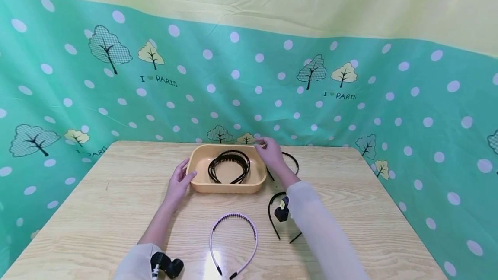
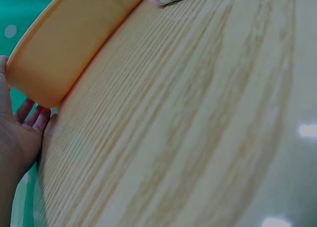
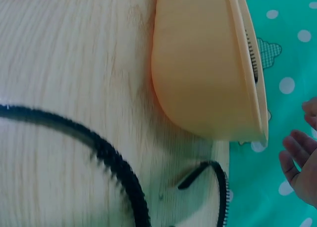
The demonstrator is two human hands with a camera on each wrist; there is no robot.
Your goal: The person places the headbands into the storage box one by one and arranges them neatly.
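A peach plastic basin (image 1: pixel 227 188) stands at the back of the table with several black headbands (image 1: pixel 229 155) inside. My left hand (image 1: pixel 180 182) holds its left end, the thumb near the front corner and the fingers along the outer side; in the left wrist view the fingertips reach the basin's (image 2: pixel 74 43) lower edge. My right hand (image 1: pixel 271 154) is raised by the right back corner, holding nothing visible. In the right wrist view that hand (image 3: pixel 302 162) appears apart from the basin (image 3: pixel 203 63), its fingers loosely bent.
A lilac headband (image 1: pixel 254 232) lies at the table's front. Under my right forearm is a black toothed headband (image 1: pixel 269 211), and another black headband (image 1: pixel 297 165) lies right of the basin. A polka-dot green curtain (image 1: pixel 233 98) hangs behind the wooden table (image 1: pixel 97 211).
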